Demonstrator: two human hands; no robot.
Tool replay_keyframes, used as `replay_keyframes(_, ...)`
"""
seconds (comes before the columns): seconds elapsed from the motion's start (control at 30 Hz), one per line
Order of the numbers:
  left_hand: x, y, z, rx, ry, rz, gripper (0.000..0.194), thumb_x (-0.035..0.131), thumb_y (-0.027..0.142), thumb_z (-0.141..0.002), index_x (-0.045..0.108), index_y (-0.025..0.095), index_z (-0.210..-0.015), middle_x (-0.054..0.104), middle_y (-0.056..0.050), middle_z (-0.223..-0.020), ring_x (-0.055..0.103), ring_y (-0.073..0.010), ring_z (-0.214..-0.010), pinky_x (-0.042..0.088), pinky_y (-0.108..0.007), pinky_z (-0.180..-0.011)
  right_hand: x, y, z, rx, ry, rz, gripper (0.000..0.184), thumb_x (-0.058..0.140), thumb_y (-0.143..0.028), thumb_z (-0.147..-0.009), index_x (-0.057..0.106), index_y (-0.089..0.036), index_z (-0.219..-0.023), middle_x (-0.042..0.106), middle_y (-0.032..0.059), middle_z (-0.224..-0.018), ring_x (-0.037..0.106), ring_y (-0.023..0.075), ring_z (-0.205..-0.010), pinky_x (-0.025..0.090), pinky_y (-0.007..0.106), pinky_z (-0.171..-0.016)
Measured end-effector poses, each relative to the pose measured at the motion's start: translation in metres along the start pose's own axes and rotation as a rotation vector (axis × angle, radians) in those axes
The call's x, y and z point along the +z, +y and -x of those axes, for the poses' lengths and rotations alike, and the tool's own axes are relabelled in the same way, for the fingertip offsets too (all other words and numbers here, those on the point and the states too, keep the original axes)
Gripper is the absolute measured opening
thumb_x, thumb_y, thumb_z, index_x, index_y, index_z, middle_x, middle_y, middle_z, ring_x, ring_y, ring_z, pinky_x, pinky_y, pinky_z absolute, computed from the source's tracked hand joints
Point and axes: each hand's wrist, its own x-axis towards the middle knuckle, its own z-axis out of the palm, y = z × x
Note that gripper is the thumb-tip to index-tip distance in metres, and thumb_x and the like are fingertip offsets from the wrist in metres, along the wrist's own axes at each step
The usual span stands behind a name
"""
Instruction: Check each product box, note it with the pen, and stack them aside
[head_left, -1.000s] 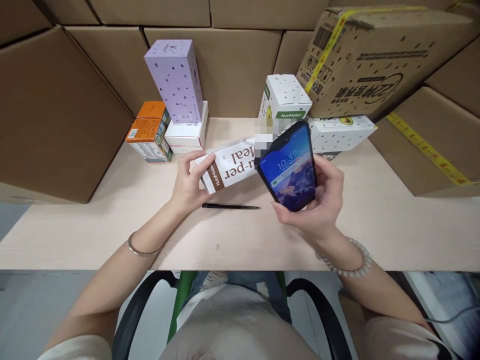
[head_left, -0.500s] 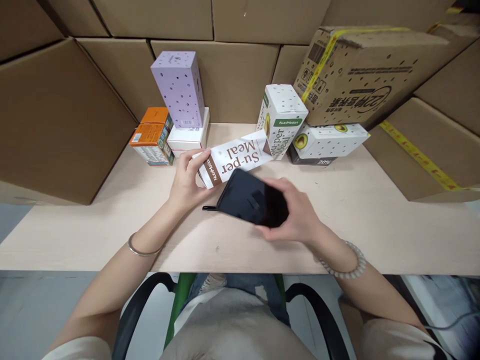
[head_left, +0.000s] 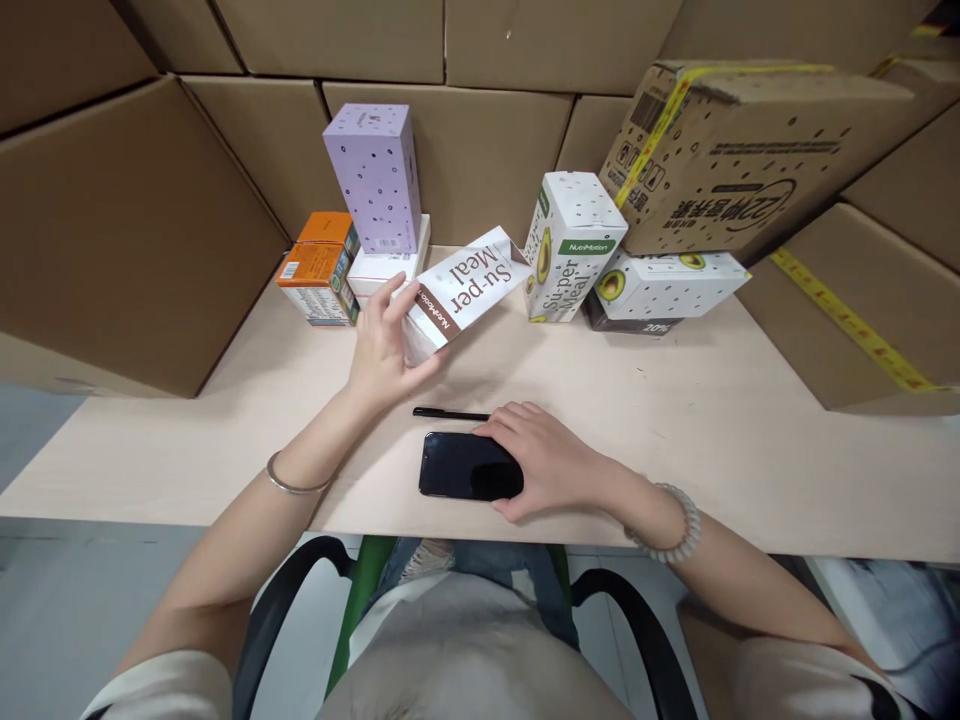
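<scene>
My left hand (head_left: 386, 345) grips one end of a white and brown "Su-per Meal" carton (head_left: 472, 285), which is tilted with its far end raised to the right. The carton's printing reads upside down from here. My right hand (head_left: 547, 460) is closed around the right end of a black smartphone (head_left: 461, 466), which lies flat, screen up, near the table's front edge. Just beyond the phone lies a black pen (head_left: 450, 413), its right end hidden by my right hand.
Behind the carton, a lilac box (head_left: 375, 185) stands on a white box (head_left: 386, 270), beside an orange box (head_left: 319, 270). On the right are an upright avocado-print carton (head_left: 574, 250) and a large brown carton (head_left: 735, 165) resting on a lying avocado-print box (head_left: 675, 285). Cardboard boxes (head_left: 465, 150) wall the table (head_left: 750, 450).
My right hand has lowered the phone from a tilted hold in the air onto the table, nearer me. The left hand has turned the carton, its far end swinging up and away.
</scene>
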Motion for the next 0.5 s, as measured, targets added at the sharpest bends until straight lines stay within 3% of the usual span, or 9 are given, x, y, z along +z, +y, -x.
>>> replay_keyframes(0.13, 0.004, -0.005, 0.002, -0.120, 0.009, 0.062, 0.089, 0.072, 0.066, -0.089, 0.030, 0.030, -0.158, 0.052, -0.015, -0.150, 0.056, -0.0340, -0.135, 0.048, -0.049, -0.113, 0.004, -0.001, -0.001, 0.006, 0.002, 0.024, 0.068, 0.082, -0.043, -0.067, 0.065, -0.010, -0.124, 0.065, 0.0153, -0.112, 0.059, 0.0308, -0.101, 0.052, 0.048, -0.090)
replay_keyframes(0.3, 0.005, 0.000, 0.001, -0.111, -0.103, 0.185, 0.094, 0.069, 0.064, -0.092, 0.021, 0.031, -0.166, 0.046, -0.016, -0.160, 0.057, -0.0330, -0.136, 0.052, -0.043, -0.109, 0.003, -0.002, -0.002, -0.021, 0.040, 0.081, 0.075, 0.084, -0.058, -0.073, 0.066, -0.010, -0.128, 0.068, 0.0168, -0.117, 0.063, 0.0326, -0.106, 0.054, 0.050, -0.093)
replay_keyframes(0.37, 0.009, 0.005, 0.000, -0.101, -0.147, 0.222, 0.091, 0.065, 0.061, -0.096, 0.018, 0.033, -0.168, 0.044, -0.016, -0.163, 0.059, -0.0315, -0.134, 0.056, -0.039, -0.101, -0.002, -0.001, -0.006, -0.053, 0.149, 0.153, 0.070, 0.073, -0.061, -0.087, 0.062, -0.011, -0.136, 0.069, 0.0179, -0.122, 0.065, 0.0327, -0.112, 0.055, 0.049, -0.093)
replay_keyframes(0.43, 0.014, 0.008, 0.001, -0.096, -0.166, 0.262, 0.084, 0.061, 0.058, -0.100, 0.017, 0.035, -0.168, 0.043, -0.014, -0.165, 0.059, -0.0302, -0.135, 0.058, -0.036, -0.095, -0.011, 0.000, -0.016, -0.065, 0.301, 0.275, 0.057, 0.060, -0.049, -0.100, 0.055, -0.015, -0.146, 0.068, 0.0181, -0.133, 0.064, 0.0318, -0.124, 0.056, 0.048, -0.097)
replay_keyframes(0.5, 0.021, 0.009, 0.003, -0.084, -0.171, 0.313, 0.081, 0.058, 0.056, -0.102, 0.016, 0.035, -0.168, 0.040, -0.014, -0.168, 0.054, -0.0309, -0.144, 0.058, -0.035, -0.096, -0.024, 0.003, -0.032, -0.045, 0.419, 0.413, 0.052, 0.053, -0.037, -0.105, 0.049, -0.019, -0.153, 0.062, 0.0168, -0.148, 0.056, 0.0311, -0.140, 0.053, 0.049, -0.108)
